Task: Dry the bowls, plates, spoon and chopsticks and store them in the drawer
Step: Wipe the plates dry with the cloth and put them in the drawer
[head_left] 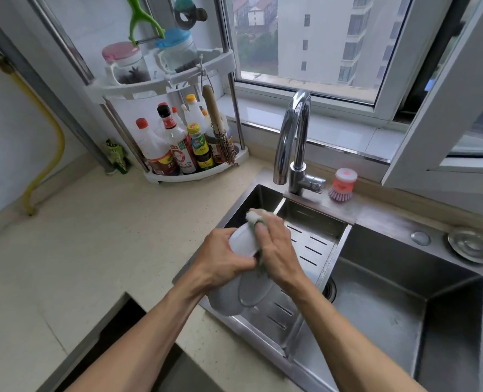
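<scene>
Hands (251, 250) wipe bowl (243, 243); bottle labels (182, 159) unreadable.

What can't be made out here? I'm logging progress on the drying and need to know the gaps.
Head view only:
- Bowl: inside hidden, turned away; left hand and right hand cover its sides.
- Cloth: mostly hidden under the right hand.
- Plates in the sink tray: count unclear, wrists overlap them.
- Spoon, chopsticks: not visible.
- Drawer: contents dark, cut by the bottom edge.
</scene>
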`<state>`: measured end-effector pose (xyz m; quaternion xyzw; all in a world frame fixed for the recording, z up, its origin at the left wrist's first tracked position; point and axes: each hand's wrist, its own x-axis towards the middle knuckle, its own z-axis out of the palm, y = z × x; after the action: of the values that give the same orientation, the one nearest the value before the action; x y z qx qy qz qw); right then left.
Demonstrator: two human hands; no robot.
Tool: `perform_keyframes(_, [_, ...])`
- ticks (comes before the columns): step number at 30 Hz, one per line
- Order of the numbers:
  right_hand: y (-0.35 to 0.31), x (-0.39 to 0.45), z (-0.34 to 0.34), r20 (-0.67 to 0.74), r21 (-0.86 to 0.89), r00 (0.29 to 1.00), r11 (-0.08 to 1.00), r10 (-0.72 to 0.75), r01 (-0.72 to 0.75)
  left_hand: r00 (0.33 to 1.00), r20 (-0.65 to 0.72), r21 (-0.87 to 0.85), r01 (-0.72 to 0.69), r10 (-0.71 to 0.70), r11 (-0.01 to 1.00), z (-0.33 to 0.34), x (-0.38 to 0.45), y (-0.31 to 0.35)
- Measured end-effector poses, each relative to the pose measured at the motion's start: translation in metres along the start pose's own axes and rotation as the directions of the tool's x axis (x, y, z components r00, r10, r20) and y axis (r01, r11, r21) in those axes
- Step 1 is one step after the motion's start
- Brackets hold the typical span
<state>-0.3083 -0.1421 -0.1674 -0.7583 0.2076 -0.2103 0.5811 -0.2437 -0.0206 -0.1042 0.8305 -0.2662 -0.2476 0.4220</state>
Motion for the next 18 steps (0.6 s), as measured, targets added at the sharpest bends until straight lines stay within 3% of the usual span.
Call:
perform_keyframes(3, [0.008,0.012,-0.019,-0.013,0.110,0.967,0.961,0.256,-0.253,0.999,-0.003,-0.015,-0.038,0.037,0.999,-0.002,-0.007,0.000])
perform_keyframes(5, [0.011,0.017,-0.026,0.000,0.065,0.964,0.962,0.266,-0.265,0.999,-0.013,-0.063,-0.043,0.042,0.997,-0.004,-0.013,0.001])
perform_keyframes(8, [0.004,0.024,-0.037,0.048,0.005,0.973,0.974,0.226,-0.227,0.998,0.065,-0.158,0.036,-0.026,0.987,-0.016,-0.015,0.002])
perform_keyframes(13, [-0.025,0.026,-0.032,0.222,-0.173,0.971,0.984,0.083,-0.044,0.963,0.236,0.017,0.132,-0.132,0.991,-0.024,0.000,0.019])
perform_keyframes(16, [-0.030,0.022,-0.021,0.166,-0.285,0.986,0.956,-0.025,0.072,0.963,0.244,0.102,0.089,-0.111,0.991,-0.016,-0.002,0.020])
perform_keyframes(18, [-0.025,0.011,-0.013,0.139,-0.291,0.982,0.943,-0.123,0.160,0.978,0.183,0.057,0.093,-0.102,0.994,-0.014,-0.005,0.012])
